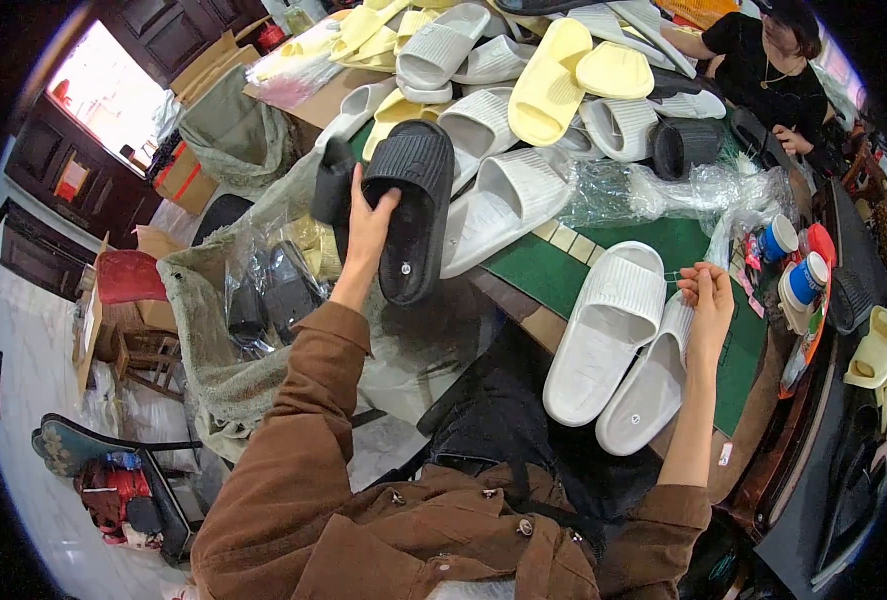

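Note:
My left hand (369, 228) grips a pair of black slippers off the table's left edge. The nearer black slipper (411, 215) has its sole tilted down toward me, and its mate (336, 190) is partly hidden behind my fingers. In front of me, a light grey slipper (612, 330) and its partner (652, 385) lie side by side at the green tabletop's near edge. My right hand (706, 295) is closed in a pinch just right of their straps. A thin, clear thread-like piece seems to run from its fingertips to the slippers; what they pinch is too small to name.
Yellow, grey and black slippers (549, 85) pile up across the far table. Clear plastic bags (679, 190) lie before them. Blue cups (779, 240) stand at right, near a seated person (769, 85). A cloth-lined bin (199, 330) with bagged slippers (279, 295) stands at left.

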Motion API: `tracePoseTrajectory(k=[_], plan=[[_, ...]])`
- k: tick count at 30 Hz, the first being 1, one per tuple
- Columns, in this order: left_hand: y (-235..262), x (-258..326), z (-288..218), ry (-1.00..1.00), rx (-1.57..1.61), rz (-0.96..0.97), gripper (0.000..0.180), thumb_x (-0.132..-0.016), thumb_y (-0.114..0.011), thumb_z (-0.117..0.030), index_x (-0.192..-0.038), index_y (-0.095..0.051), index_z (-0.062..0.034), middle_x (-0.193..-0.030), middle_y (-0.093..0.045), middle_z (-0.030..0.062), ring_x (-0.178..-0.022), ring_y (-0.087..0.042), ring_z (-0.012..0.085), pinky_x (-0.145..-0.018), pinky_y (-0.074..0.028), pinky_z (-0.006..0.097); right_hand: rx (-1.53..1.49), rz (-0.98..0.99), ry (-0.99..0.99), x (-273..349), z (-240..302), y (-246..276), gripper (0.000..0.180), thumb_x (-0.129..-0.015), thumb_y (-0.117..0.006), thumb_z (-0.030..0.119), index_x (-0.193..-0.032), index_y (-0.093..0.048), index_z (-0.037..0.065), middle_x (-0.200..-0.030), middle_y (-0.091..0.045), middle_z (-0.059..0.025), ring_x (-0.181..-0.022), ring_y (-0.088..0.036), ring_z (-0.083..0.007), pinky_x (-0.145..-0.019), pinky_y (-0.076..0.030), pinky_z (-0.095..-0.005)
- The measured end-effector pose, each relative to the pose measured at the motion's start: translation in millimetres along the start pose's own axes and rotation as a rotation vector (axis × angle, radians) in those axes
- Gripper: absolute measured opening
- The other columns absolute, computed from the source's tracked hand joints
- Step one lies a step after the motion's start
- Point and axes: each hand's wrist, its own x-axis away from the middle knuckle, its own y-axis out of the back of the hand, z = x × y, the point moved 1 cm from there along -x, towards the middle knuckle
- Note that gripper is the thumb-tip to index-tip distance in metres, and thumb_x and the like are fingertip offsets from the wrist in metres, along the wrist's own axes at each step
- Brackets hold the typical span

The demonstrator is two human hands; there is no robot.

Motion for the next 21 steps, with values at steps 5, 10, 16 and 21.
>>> tracePoseTrajectory(k=[5, 10, 16, 21], plan=[[20.4, -29.5, -1.1, -0.005, -0.549, -0.038, 0.037, -0.093, -0.051, -0.027, -0.118, -0.054, 0.0009, -0.104, -0.061, 0.0276, -0.102, -0.057, 0.0428, -0.086, -0.043, 0.042, 0.016, -0.021, 0.009, 2.6, 0.0, -6.8, 0.018, -0.099, -0.047, 0.017, -0.099, -0.055, 0.001, -0.086, -0.063, -0.0068, -0.071, -0.057, -0.0085, -0.067, -0.047, -0.0214], [34.5, -55.1, -62.0, -0.229, -0.789, -0.047, 0.034, -0.089, -0.053, -0.021, -0.12, -0.058, -0.0081, -0.1, -0.061, 0.0274, -0.097, -0.058, 0.043, -0.082, -0.045, 0.046, 0.025, -0.013, 0.005, 1.2, -0.6, -2.1, 0.018, -0.099, -0.047, 0.016, -0.099, -0.055, 0.0, -0.086, -0.063, -0.0069, -0.072, -0.057, -0.0089, -0.067, -0.047, -0.0217], [11.0, -144.0, -138.6, -0.551, -0.68, -0.149, 0.031, -0.089, -0.052, -0.023, -0.111, -0.06, -0.0028, -0.102, -0.062, 0.027, -0.1, -0.057, 0.0428, -0.085, -0.045, 0.045, 0.031, -0.01, 0.011, 0.1, -1.7, -3.5, 0.017, -0.098, -0.047, 0.017, -0.099, -0.055, 0.001, -0.087, -0.063, -0.0062, -0.072, -0.058, -0.0091, -0.067, -0.046, -0.0221], [-52.9, -192.1, -141.3, -0.548, -0.505, -0.082, 0.034, -0.088, -0.052, -0.024, -0.115, -0.058, -0.0035, -0.104, -0.062, 0.0266, -0.103, -0.057, 0.042, -0.085, -0.045, 0.044, 0.043, -0.023, 0.012, 1.3, -0.6, -1.5, 0.016, -0.098, -0.047, 0.016, -0.099, -0.055, 0.001, -0.086, -0.063, -0.0062, -0.071, -0.058, -0.0088, -0.066, -0.046, -0.0217]])
